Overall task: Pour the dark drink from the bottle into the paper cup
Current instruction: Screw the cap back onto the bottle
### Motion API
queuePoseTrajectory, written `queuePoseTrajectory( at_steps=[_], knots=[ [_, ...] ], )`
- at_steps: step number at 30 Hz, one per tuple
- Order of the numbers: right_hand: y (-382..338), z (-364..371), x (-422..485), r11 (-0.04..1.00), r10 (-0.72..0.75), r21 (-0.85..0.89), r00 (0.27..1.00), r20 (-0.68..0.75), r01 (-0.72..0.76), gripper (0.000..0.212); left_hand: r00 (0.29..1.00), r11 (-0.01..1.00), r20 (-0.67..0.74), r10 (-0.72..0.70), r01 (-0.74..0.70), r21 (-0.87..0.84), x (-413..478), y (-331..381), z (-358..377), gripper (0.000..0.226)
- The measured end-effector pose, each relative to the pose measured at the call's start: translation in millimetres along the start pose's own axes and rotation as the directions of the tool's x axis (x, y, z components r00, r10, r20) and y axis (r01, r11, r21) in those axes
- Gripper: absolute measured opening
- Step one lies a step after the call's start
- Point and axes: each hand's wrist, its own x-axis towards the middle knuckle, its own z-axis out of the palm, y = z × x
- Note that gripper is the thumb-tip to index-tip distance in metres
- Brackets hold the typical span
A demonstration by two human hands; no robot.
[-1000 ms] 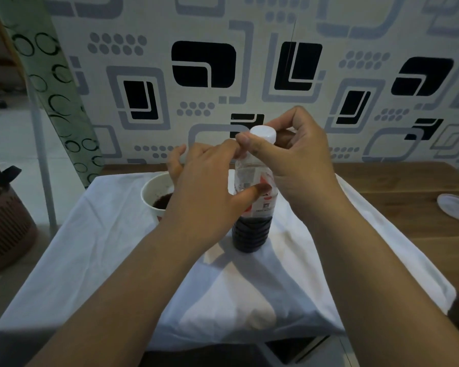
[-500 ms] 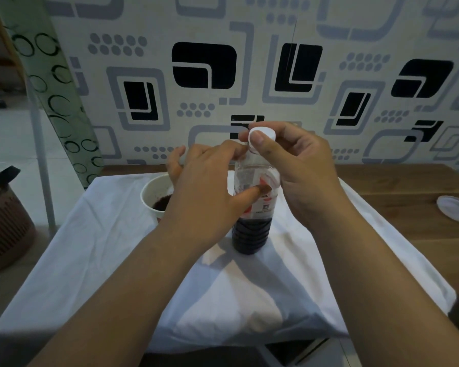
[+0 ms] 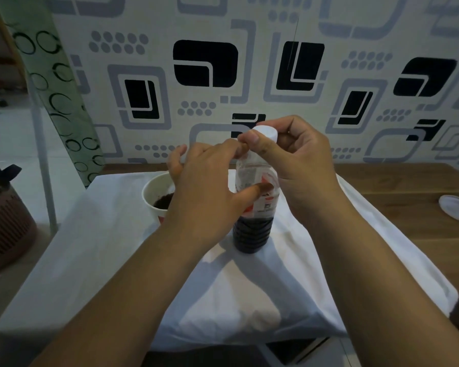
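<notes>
Right hand (image 3: 300, 165) turned on cap (image 3: 266, 133) – grip clamped | left hand (image 3: 210, 186) grip clamped round bottle (image 3: 255, 207) – upright

Nothing readable here, honestly. The bottle (image 3: 253, 207) has a label (image 3: 265, 205) wrapped around its middle, white with red patches and a small dark square mark low down, but any lettering on it is just blur, and a thumb covers part of it. The paper cup (image 3: 158, 200) shows a bit of red print low on its side, too small to make out.
</notes>
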Motion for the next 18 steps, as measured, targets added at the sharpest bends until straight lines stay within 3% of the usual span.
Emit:
queuePoseTrajectory(
  at_steps=[18],
  knots=[
    [3.3,-0.5,2.5,0.999,-0.033,-0.027,0.999,0.010,0.033,0.020,0.998,0.999,0.053,-0.039,0.037,0.031,-2.0,10.8,-4.6,0.051]
  ],
)
